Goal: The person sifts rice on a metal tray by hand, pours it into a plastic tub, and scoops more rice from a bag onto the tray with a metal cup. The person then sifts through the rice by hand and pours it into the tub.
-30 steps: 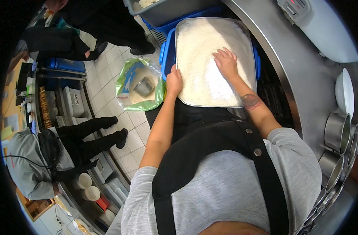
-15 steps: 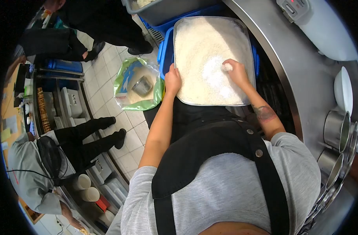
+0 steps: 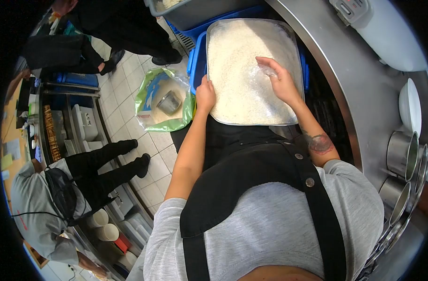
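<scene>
Rice (image 3: 237, 56) already covers a rectangular tray (image 3: 251, 124) from rim to rim, with more in a green bag (image 3: 176, 125) beside it, the tray lying just ahead of the person (image 3: 265, 210), its left edge clasped by the left hand (image 3: 205, 95), the right hand (image 3: 283, 84) half open, fingers curved, above its middle.

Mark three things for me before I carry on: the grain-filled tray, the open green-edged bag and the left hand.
Tray (image 3: 251, 124): head view, on its near rim.
Bag (image 3: 169, 126): head view, on its green near edge.
Left hand (image 3: 205, 97): head view, on the back of the hand.
</scene>
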{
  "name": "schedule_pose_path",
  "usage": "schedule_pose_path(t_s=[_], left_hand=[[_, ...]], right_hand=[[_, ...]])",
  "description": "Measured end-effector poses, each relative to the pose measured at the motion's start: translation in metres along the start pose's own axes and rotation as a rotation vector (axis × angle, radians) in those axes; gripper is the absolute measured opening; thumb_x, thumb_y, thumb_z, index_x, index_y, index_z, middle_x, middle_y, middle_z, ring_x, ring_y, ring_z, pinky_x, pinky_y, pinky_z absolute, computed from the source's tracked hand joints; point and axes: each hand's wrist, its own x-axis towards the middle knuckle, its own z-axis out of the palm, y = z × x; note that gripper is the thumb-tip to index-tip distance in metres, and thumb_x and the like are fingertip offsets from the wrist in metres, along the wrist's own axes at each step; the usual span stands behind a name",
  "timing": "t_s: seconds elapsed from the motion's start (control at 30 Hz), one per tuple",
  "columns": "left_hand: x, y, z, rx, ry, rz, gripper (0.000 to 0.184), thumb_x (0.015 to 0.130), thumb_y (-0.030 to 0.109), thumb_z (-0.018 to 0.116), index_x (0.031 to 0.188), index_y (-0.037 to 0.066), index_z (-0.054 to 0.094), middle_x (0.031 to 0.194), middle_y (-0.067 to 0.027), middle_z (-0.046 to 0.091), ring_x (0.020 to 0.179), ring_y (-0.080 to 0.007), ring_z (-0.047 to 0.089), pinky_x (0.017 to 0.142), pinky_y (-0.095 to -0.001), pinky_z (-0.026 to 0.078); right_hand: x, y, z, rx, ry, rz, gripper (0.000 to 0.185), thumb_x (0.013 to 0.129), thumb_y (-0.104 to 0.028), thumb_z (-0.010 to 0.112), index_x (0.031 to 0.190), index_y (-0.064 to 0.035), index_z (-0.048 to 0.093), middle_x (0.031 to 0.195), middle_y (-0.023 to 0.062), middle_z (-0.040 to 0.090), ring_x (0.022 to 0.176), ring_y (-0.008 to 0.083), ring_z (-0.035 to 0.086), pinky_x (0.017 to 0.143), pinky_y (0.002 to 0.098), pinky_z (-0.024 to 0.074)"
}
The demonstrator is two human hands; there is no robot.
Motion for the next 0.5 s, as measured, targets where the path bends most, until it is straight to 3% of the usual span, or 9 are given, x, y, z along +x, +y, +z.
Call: schedule_pose_path(t_s=[0.07,0.17,0.27,0.37,0.5], left_hand=[[0.000,-0.001,0.000,-0.003,-0.003,-0.004,0.031,0.093,0.017,0.047,0.117,-0.001,0.056,0.089,-0.0302,0.063,0.083,-0.0468,0.062,0.075,-0.0534,0.048],[0.000,-0.002,0.001,-0.009,-0.008,0.000,0.031,0.093,0.016,0.046,0.118,0.000,0.055,0.087,-0.0297,0.063,0.082,-0.0470,0.061,0.074,-0.0542,0.047],[0.000,-0.005,0.004,-0.005,-0.004,0.021,0.030,0.094,0.016,0.045,0.120,0.003,0.053,0.082,-0.0288,0.064,0.079,-0.0472,0.061,0.071,-0.0558,0.046],[0.000,-0.006,0.004,-0.010,-0.003,0.025,0.030,0.094,0.016,0.045,0.120,0.003,0.053,0.082,-0.0289,0.064,0.078,-0.0473,0.061,0.071,-0.0559,0.046],[0.000,-0.004,0.003,-0.012,0.002,0.032,0.030,0.094,0.016,0.045,0.120,0.003,0.053,0.083,-0.0290,0.064,0.078,-0.0475,0.061,0.071,-0.0562,0.046]], right_hand=[[-0.001,-0.001,0.000,-0.056,-0.010,-0.048,0.057,0.072,0.015,0.039,0.122,-0.0038,0.059,0.123,0.0161,0.060,0.120,0.0293,0.055,0.106,0.0364,0.0392],[-0.005,0.007,0.005,-0.350,-0.020,-0.122,0.042,0.077,0.007,0.048,0.115,-0.0050,0.062,0.123,0.0170,0.059,0.119,0.0310,0.055,0.104,0.0376,0.0408],[-0.011,0.017,0.012,-0.432,-0.027,-0.175,0.025,0.079,-0.003,0.059,0.103,-0.0059,0.066,0.116,0.0156,0.062,0.111,0.0323,0.058,0.096,0.0375,0.0458],[-0.015,0.033,0.020,-0.465,-0.076,-0.057,0.014,0.079,-0.010,0.067,0.092,-0.0066,0.069,0.104,0.0114,0.065,0.098,0.0304,0.061,0.085,0.0376,0.0496],[-0.029,0.050,0.046,-0.518,-0.122,-0.138,0.011,0.077,-0.012,0.069,0.087,-0.0081,0.070,0.087,0.0086,0.062,0.086,0.0283,0.061,0.077,0.0385,0.0503]])
